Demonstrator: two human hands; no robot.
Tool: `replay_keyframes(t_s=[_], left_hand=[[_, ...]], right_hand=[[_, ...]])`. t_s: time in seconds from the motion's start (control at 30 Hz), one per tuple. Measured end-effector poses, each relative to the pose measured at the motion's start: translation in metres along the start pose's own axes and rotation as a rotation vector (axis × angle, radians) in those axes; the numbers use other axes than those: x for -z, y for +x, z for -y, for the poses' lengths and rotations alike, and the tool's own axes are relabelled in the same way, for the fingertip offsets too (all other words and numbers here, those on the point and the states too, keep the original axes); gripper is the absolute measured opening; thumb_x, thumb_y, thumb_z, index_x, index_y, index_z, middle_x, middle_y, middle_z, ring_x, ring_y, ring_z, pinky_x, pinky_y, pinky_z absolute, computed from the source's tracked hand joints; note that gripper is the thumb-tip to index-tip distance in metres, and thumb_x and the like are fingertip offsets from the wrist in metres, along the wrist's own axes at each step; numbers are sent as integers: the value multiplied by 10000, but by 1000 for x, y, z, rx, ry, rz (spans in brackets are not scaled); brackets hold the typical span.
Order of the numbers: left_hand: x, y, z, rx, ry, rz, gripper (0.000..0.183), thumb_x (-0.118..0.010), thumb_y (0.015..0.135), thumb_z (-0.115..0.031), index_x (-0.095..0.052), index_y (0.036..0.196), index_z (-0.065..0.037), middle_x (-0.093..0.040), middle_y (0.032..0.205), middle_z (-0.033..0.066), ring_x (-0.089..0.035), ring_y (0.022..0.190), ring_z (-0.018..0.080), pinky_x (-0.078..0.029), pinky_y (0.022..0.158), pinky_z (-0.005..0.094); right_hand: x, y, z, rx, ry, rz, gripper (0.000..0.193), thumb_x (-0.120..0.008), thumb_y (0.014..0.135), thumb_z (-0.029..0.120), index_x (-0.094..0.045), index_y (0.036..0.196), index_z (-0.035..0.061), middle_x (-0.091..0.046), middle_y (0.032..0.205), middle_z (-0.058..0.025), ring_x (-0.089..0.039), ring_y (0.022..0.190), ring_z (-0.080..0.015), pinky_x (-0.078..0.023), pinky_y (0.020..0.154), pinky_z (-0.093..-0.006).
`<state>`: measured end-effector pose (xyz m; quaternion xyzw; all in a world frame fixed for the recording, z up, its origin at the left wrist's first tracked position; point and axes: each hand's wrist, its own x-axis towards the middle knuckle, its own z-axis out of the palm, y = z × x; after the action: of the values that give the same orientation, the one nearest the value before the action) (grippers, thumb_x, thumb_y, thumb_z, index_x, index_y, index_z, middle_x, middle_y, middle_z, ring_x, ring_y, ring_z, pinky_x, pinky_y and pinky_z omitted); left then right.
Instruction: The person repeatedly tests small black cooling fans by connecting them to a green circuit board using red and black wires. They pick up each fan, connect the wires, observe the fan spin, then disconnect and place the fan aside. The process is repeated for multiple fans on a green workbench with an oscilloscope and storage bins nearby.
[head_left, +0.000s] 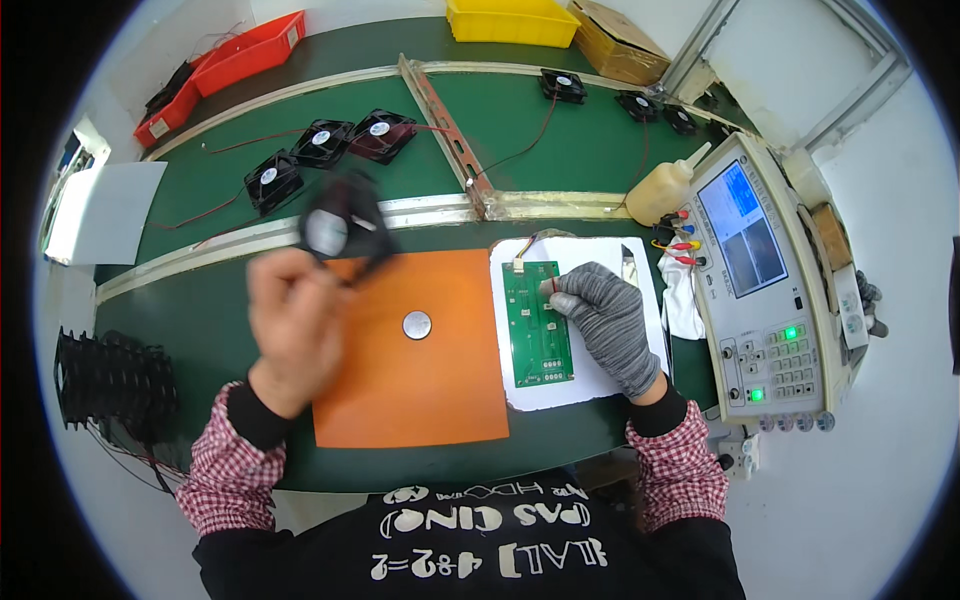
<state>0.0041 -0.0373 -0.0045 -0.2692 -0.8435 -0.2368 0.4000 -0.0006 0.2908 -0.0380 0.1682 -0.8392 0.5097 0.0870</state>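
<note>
My bare left hand (298, 320) is closed on a black cooling fan (345, 228), tilted and blurred by motion, above the left edge of an orange mat (400, 400). A round silver disc (417, 325) lies on that mat. In a grey knitted glove, my right hand (607, 318) pinches over the right side of a green circuit board (535, 350). A short bit of red wire (553, 286) shows at its fingertips; the rest of the wire is hidden. The board rests on a white pad (590, 392), with small white sockets and a cable at its top.
Several more fans (274, 181) lie beyond a metal rail (400, 212). A tester with a screen (745, 230) stands at the right, beside a squeeze bottle (660, 192). Stacked fans (115, 380) stand at the left. Red bins (250, 52) and a yellow bin (512, 22) are at the back.
</note>
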Motion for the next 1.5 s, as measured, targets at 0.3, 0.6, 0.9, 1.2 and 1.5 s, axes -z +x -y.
replay_keyframes(t_s=[0.3,0.6,0.9,1.2,1.5], left_hand=[[-14,4,-29,119,-335,579,651,-828,632,-230,-510,1167,-38,-467,1223,179,-445,1108,368,-353,966,459],[-21,2,-29,67,-213,623,868,-840,628,-324,-444,1329,3,-492,1235,185,-466,1136,365,-373,947,452],[62,19,-64,19,-1249,373,508,-650,874,-371,-558,1224,-14,-654,1091,189,-622,1007,327,-484,865,416],[60,29,-54,746,-2327,807,702,-641,852,-468,-476,1282,62,-611,1050,295,-637,920,434,-524,777,455],[-3,62,-53,-541,-193,85,372,-655,809,-142,-617,1167,-48,-650,1106,162,-636,1006,344,-529,845,423]], right_hand=[[-3,-2,-10,-145,110,53,108,-667,841,7,-660,948,19,-650,881,-83,-642,829,-174,-520,784,-293],[0,4,-11,303,-379,173,234,-651,741,-32,-661,940,89,-623,835,-76,-600,837,-281,-507,747,-397],[-1,4,-10,142,-245,114,189,-672,746,-29,-679,912,61,-611,875,-99,-598,878,-288,-502,813,-374],[3,-2,-15,115,-250,96,167,-692,739,4,-693,896,60,-620,891,-98,-597,901,-283,-498,818,-376],[-1,-1,-3,184,-341,78,123,-688,791,44,-680,912,67,-643,879,-86,-626,838,-260,-508,776,-354]])
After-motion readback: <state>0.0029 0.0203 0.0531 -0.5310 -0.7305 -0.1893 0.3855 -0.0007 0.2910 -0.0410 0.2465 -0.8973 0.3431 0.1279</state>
